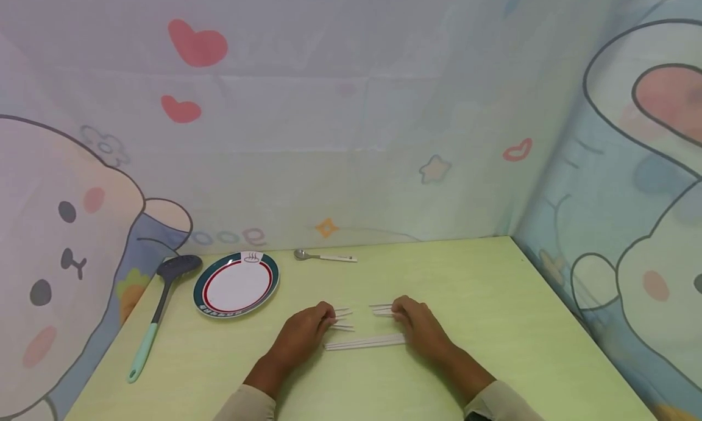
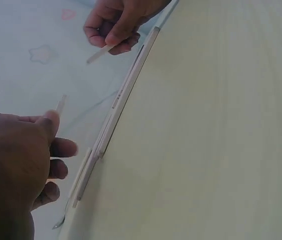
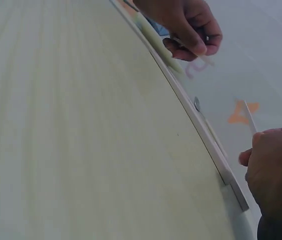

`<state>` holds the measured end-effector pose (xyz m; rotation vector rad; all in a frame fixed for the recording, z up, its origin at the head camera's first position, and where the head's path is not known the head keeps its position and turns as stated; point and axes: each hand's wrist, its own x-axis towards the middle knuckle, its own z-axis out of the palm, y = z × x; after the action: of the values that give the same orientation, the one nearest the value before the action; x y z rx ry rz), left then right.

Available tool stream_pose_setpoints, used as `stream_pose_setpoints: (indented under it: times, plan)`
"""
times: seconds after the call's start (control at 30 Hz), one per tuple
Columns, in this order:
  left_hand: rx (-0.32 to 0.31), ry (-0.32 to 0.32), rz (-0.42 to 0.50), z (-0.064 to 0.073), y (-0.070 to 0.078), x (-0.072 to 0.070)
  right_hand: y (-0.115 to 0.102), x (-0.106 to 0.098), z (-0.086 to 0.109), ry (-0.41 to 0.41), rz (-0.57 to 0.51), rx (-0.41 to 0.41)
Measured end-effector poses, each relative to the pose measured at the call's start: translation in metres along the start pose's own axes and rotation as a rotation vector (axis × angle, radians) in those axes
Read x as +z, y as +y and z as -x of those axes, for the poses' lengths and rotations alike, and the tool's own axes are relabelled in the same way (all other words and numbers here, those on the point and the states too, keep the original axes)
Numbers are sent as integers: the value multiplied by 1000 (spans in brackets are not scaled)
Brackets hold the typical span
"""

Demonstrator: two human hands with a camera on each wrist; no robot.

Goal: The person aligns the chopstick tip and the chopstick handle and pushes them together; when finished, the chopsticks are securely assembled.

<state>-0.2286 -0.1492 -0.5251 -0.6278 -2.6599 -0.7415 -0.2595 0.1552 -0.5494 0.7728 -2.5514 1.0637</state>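
My left hand (image 1: 304, 332) pinches a thin white stick (image 2: 62, 103) between thumb and forefinger, its end pointing toward the other hand. Opposite it, my right hand (image 1: 425, 329) pinches another thin white stick (image 2: 100, 54). From the head, several pale stick ends (image 1: 342, 328) show by the left fingers and more stick ends (image 1: 382, 312) by the right; how many each hand holds I cannot tell. A gap separates the two groups. Nearer me, a few longer white sticks (image 1: 364, 342) lie side by side on the table, their right ends close to the right hand.
A round plate (image 1: 238, 285) with a dark green rim lies at the left back. Left of it is a slotted turner (image 1: 161, 305) with a mint handle. A small spoon (image 1: 329, 258) lies along the back of the pale yellow table (image 1: 521, 323). Printed cloth (image 1: 351, 116) hangs behind.
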Motion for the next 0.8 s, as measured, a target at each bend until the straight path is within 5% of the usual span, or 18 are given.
stream_pose_setpoints:
  times: [0.23, 0.8]
  plan:
    - [90, 24, -26, -2, 4, 4, -4, 9, -2, 63, 99, -233]
    - [248, 91, -59, 2, 7, 17, -22, 10, 2, -4, 48, -260]
